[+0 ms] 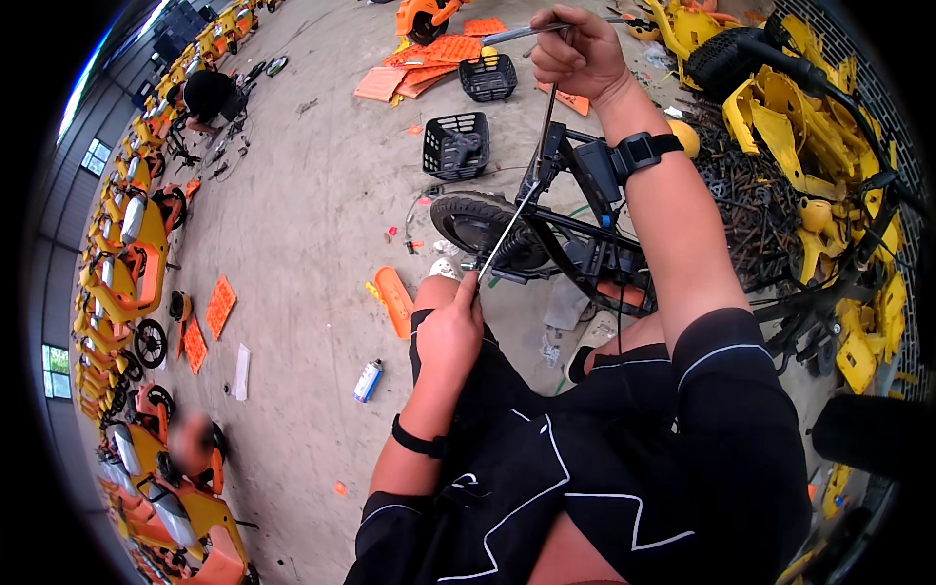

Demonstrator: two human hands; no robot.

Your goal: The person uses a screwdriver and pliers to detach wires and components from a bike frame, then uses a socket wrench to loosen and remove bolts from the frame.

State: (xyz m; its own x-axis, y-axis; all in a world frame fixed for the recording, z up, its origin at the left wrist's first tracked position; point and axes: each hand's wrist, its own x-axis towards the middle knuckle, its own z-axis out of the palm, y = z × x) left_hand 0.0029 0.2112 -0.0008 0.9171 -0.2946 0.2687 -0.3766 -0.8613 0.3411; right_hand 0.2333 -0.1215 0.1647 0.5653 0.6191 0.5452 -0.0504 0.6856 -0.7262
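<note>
A black bike frame (575, 234) with a black-tyred wheel (475, 222) lies in front of my knees. My left hand (450, 336) is closed round the lower end of a slim silver metal rod (507, 232), close to the wheel's hub. The rod slants up toward the frame. Raised high beyond the frame, my right hand (582, 58) grips a long thin metal bar (545, 136) that runs down to near the rod's upper end. A silver tube (509, 35) also passes at my right fingers; whether it joins the bar, I cannot tell.
Black baskets (456, 146) and orange panels (419, 73) lie beyond the wheel. A spray can (368, 381) and an orange cover (394, 302) are at left. Yellow body parts (799, 146) and metal parts (756, 210) pile at right. Another person (210, 96) crouches far left near parked bikes.
</note>
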